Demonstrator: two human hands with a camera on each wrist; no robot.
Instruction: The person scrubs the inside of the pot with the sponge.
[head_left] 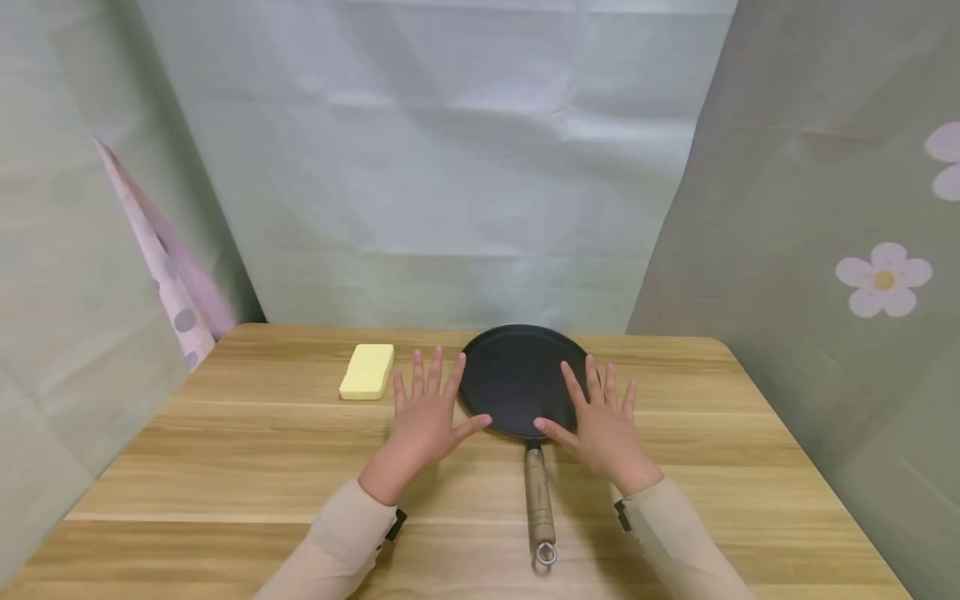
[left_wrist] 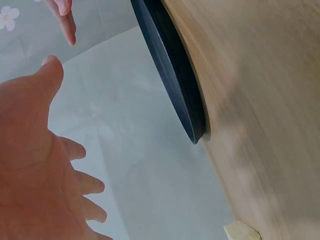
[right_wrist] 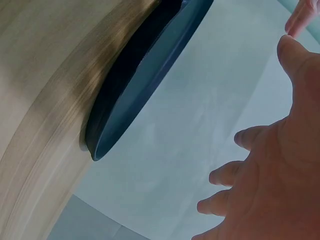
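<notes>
A flat black pan (head_left: 517,375) with a wooden handle (head_left: 537,498) lies on the table, its handle and metal ring pointing toward me. My left hand (head_left: 427,421) hovers palm down at the pan's left edge, fingers spread and holding nothing. On the other side, my right hand (head_left: 603,425) is spread the same way, its thumb and index finger overlapping the pan in the head view. Both wrist views show the palms raised above the table, apart from the pan's rim (left_wrist: 172,70). Left of the left hand lies a pale yellow sponge-like block (head_left: 367,371).
The wooden table (head_left: 225,467) has rounded far corners. Hanging cloth (head_left: 450,167) encloses it at the back and both sides, with a flower print (head_left: 883,280) on the right. A dark band sits at each wrist by the sleeves (head_left: 337,533).
</notes>
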